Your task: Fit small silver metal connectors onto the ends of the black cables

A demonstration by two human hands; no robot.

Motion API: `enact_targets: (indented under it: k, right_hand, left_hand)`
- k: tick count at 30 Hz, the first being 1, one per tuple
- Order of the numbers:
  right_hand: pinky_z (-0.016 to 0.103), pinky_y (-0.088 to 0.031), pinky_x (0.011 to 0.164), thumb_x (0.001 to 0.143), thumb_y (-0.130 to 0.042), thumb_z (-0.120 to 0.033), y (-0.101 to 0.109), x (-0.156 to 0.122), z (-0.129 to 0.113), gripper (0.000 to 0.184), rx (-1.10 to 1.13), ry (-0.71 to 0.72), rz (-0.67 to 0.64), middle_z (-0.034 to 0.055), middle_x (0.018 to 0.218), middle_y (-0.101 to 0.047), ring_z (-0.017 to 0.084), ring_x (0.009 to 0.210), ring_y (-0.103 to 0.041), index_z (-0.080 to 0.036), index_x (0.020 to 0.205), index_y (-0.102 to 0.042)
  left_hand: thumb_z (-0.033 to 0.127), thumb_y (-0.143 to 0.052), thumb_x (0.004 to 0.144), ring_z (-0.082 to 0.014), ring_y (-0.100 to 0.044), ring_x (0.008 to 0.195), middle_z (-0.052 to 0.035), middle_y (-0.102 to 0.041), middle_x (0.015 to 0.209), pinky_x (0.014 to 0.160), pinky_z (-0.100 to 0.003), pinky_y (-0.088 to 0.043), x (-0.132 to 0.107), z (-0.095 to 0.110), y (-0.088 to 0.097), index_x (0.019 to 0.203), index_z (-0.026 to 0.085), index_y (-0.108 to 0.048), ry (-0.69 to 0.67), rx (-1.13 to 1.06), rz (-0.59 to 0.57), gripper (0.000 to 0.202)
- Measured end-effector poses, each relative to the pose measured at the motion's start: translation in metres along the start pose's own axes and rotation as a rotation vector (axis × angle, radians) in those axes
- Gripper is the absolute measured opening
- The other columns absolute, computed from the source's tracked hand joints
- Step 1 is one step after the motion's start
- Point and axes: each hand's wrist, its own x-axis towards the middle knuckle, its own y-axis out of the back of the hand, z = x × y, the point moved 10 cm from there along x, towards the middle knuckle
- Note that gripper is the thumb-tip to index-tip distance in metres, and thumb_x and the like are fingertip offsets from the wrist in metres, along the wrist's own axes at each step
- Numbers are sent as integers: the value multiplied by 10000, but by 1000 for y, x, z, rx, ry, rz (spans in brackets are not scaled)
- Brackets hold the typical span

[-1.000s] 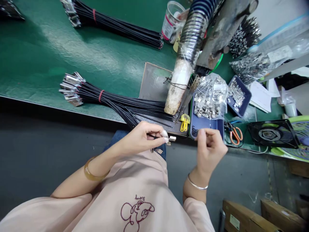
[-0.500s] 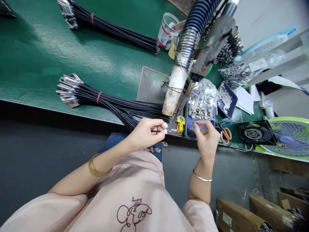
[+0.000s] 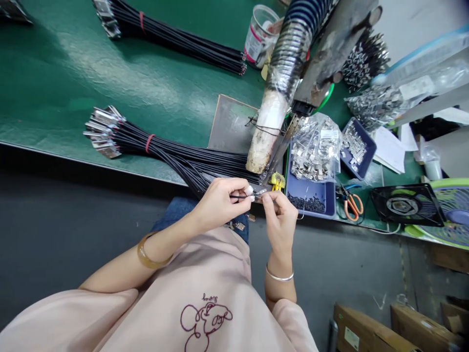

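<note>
My left hand (image 3: 220,203) is closed in a pinch on the end of a thin black cable (image 3: 240,197) at the front edge of the green bench (image 3: 66,83). My right hand (image 3: 280,220) is closed too, its fingertips pinching a small metal shell (image 3: 259,194) right at that cable end, so the two hands meet. The cable comes from a banded bundle of black cables (image 3: 176,156) with metal plugs (image 3: 102,132) lying on the bench to the left.
A blue tray (image 3: 311,188) holds a bag of metal shells (image 3: 315,149); a smaller blue tray (image 3: 357,146) sits behind it. A ribbed hose (image 3: 289,63) hangs over a grey plate (image 3: 230,122). Orange scissors (image 3: 351,205), a fan (image 3: 408,205), a second cable bundle (image 3: 176,36) and a jar (image 3: 261,34) lie around.
My right hand has moved left from the blue tray to the cable end, bringing a small metal shell against it. My left hand has kept its pinch on the cable.
</note>
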Motion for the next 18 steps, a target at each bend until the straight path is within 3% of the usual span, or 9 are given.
enact_targets:
  k: [9,15,18]
  right_hand:
    - [246,-363,585,990,-546,-317,-1,-1,-6,234,-6,29,-15,-26,744,-589,90,618,-476,-197,806,-627]
    - [243,-319,568,965,-595,-251,-1,-4,-27,292,-190,214,60,-52,638,-490,73,567,-400,-188,683,-553]
    - [242,-299,548,962,-597,-229,-1,-5,-31,312,-194,242,78,-59,615,-464,66,548,-373,-186,659,-532]
  left_hand:
    - [97,-580,762,-57,-354,567,61,-400,591,509,-175,-281,0,2,-2,652,137,-531,-30,39,-18,126]
    - [89,-576,753,-58,-333,542,66,-391,578,502,-191,-265,0,5,-2,639,144,-513,-77,90,-33,141]
    - [81,-588,753,-53,-337,533,74,-400,582,507,-186,-274,-1,9,-2,658,148,-514,-114,95,-44,138]
